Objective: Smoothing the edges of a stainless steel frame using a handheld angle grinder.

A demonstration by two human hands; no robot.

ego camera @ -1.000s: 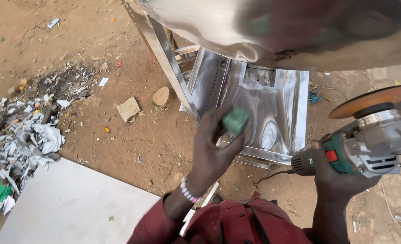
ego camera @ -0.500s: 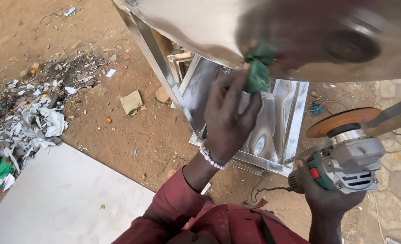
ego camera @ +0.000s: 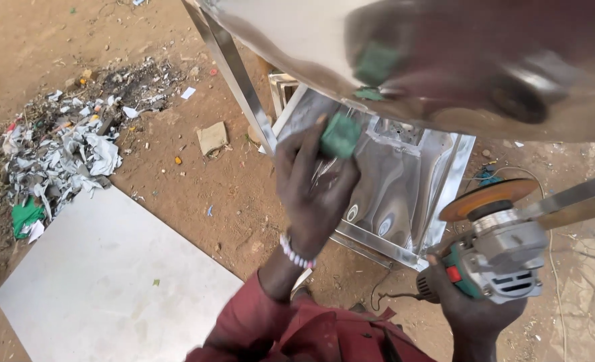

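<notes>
Outdoors on bare reddish dirt, a pale flat sheet lies at the near left, with a heap of shredded grey and white scrap beyond it at the far left. A shiny stainless steel frame stands right of centre, under a curved polished metal body that fills the top of the view. The left hand is raised in the middle, its fingers closed around a small green block held just below the edge of the polished body, whose surface mirrors the block. The right hand, at the near right, grips an angle grinder with its orange disc facing up, well apart from the block. Half a second ago the green block was pressed higher against the polished body; it now sits lower, and the grinder has stayed at the near right.
</notes>
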